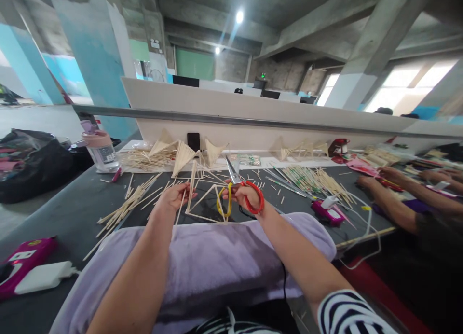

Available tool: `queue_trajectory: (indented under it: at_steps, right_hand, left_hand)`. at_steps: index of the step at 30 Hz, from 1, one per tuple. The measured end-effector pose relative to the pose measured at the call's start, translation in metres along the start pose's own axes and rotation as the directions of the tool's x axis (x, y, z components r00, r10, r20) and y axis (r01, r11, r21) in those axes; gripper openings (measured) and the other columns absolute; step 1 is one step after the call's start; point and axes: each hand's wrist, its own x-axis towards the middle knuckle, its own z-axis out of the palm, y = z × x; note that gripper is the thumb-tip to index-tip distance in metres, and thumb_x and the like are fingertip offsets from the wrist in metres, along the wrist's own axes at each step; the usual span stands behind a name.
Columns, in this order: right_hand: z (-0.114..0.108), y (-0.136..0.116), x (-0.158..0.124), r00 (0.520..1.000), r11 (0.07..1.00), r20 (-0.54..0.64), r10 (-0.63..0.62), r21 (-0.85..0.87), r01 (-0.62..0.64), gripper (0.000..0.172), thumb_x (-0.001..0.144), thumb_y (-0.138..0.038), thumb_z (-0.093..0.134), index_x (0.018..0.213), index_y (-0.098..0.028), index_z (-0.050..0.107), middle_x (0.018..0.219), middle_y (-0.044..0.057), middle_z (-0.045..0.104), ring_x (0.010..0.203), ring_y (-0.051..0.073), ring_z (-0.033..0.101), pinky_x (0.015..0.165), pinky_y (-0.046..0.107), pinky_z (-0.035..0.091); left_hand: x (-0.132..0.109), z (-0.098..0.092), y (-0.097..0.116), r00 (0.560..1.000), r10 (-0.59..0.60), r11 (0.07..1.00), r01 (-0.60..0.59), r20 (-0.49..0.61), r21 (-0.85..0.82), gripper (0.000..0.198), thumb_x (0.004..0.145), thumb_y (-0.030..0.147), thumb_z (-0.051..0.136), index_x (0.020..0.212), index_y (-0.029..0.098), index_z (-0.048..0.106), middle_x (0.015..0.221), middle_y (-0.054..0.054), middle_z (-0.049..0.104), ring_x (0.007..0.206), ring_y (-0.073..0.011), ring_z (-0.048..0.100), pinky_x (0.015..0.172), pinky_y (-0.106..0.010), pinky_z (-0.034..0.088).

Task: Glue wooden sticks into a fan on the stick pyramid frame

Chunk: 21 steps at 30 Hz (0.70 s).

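Note:
My left hand (175,196) is closed around thin wooden sticks (193,179), which stand up at a slant from the fingers. A frame of joined sticks (205,217) extends from there toward my right hand, just above the table edge. In my right hand (240,195) is a pair of scissors (231,167) with one red and one yellow handle loop, its blades pointing up and away. Fingers partly cover the scissor pivot. Below both hands, a lilac plush cloth (217,257) covers the front edge.
Loose sticks (126,203) lie left on the dark table, with a pile of green-marked sticks (307,179) at right. Fan-shaped stick pieces (183,156) stand behind. A water bottle (100,150), a pink device (327,212) with cable, and another person's arms (387,199) flank the area.

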Motion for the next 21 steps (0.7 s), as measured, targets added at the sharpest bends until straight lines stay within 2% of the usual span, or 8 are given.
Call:
queue_trajectory:
  at_steps: [3, 7, 11, 15, 18, 21]
  right_hand:
    - [0.004, 0.006, 0.031, 0.999, 0.999, -0.02, 0.042, -0.002, -0.042, 0.054, 0.052, -0.008, 0.045, 0.104, -0.017, 0.051, 0.077, 0.003, 0.067, 0.076, 0.022, 0.066, 0.072, 0.037, 0.052]
    - [0.009, 0.014, 0.058, 0.997, 1.0, -0.073, 0.003, -0.013, -0.004, 0.053, 0.049, -0.01, 0.045, 0.102, -0.015, 0.051, 0.078, 0.004, 0.067, 0.076, 0.022, 0.066, 0.066, 0.034, 0.052]
    - [0.005, 0.015, 0.06, 0.99, 0.997, -0.114, -0.079, -0.012, 0.078, 0.051, 0.048, -0.009, 0.046, 0.099, -0.017, 0.052, 0.077, 0.003, 0.067, 0.078, 0.023, 0.066, 0.068, 0.035, 0.052]
    - [-0.011, 0.007, 0.046, 0.981, 0.991, -0.144, -0.133, -0.041, 0.128, 0.05, 0.049, -0.007, 0.046, 0.097, -0.017, 0.053, 0.077, 0.003, 0.067, 0.078, 0.022, 0.066, 0.072, 0.035, 0.052]
    - [-0.021, -0.005, 0.033, 0.989, 0.991, -0.074, -0.131, -0.028, 0.13, 0.053, 0.05, -0.007, 0.047, 0.102, -0.016, 0.053, 0.081, 0.005, 0.068, 0.076, 0.022, 0.066, 0.072, 0.036, 0.052]
    - [-0.026, -0.015, 0.021, 0.986, 0.987, 0.046, -0.158, 0.011, 0.158, 0.054, 0.053, -0.008, 0.047, 0.106, -0.017, 0.052, 0.086, 0.005, 0.068, 0.078, 0.022, 0.065, 0.073, 0.037, 0.051]
  left_hand:
    - [0.003, -0.009, 0.01, 0.999, 0.029, 0.999, -0.028, -0.043, 0.027, 0.012, 0.08, 0.003, 0.049, 0.073, 0.009, 0.056, 0.049, -0.002, 0.055, 0.056, -0.0175, 0.064, 0.061, -0.036, 0.058]
    - [0.005, -0.017, 0.017, 0.993, 0.056, 0.998, -0.052, -0.1, 0.045, 0.012, 0.079, 0.004, 0.05, 0.07, 0.009, 0.055, 0.049, -0.002, 0.055, 0.054, -0.0171, 0.064, 0.059, -0.035, 0.058]
    - [0.002, -0.02, 0.024, 0.988, 0.094, 0.994, -0.087, -0.122, 0.062, 0.014, 0.081, 0.005, 0.048, 0.069, 0.009, 0.054, 0.05, -0.003, 0.055, 0.058, -0.0185, 0.065, 0.057, -0.034, 0.058]
    - [-0.004, -0.018, 0.031, 0.972, 0.203, 0.977, -0.192, -0.122, 0.097, 0.015, 0.081, 0.007, 0.05, 0.066, 0.009, 0.054, 0.05, 0.0, 0.054, 0.047, -0.0115, 0.059, 0.051, -0.027, 0.057]
    - [-0.01, -0.012, 0.034, 0.966, 0.248, 0.964, -0.238, -0.078, 0.117, 0.014, 0.079, 0.007, 0.051, 0.066, 0.009, 0.054, 0.052, 0.001, 0.052, 0.032, -0.0025, 0.042, 0.032, -0.014, 0.041]
    - [-0.017, -0.001, 0.032, 0.96, 0.274, 0.952, -0.28, 0.062, 0.127, 0.013, 0.078, 0.007, 0.051, 0.066, 0.008, 0.054, 0.054, 0.002, 0.05, 0.03, 0.0005, 0.032, 0.025, -0.008, 0.023]
